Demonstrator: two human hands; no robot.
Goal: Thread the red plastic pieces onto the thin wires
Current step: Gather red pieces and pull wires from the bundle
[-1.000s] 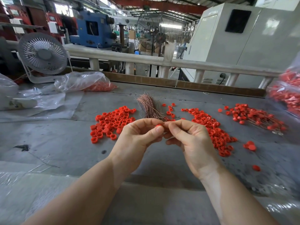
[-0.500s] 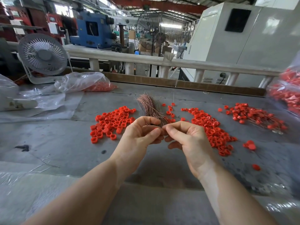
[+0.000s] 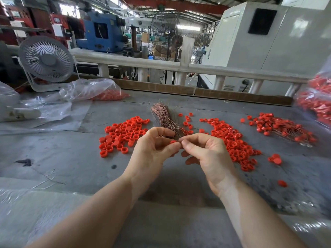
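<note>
My left hand [image 3: 152, 149] pinches one small red plastic piece [image 3: 173, 141] between thumb and forefinger, just above the grey table. My right hand [image 3: 206, 151] meets it fingertip to fingertip and pinches what looks like a thin wire, too fine to make out. Right behind both hands lies a bundle of thin coppery wires [image 3: 163, 117]. Loose red pieces form one pile [image 3: 121, 133] to the left of my hands and another pile [image 3: 234, 142] to the right. A heap of red pieces with wires through them [image 3: 284, 127] lies at the far right.
A grey desk fan [image 3: 46, 59] stands at the back left beside clear plastic bags [image 3: 89, 89], one holding red pieces. Another bag of red parts [image 3: 315, 102] sits at the right edge. A few stray red pieces [image 3: 275, 159] lie on the table [image 3: 62, 158].
Both hands stay together at the table's middle. The red piece between my left fingertips, hidden half a second ago, shows again, and my right fingers have shifted slightly against it.
</note>
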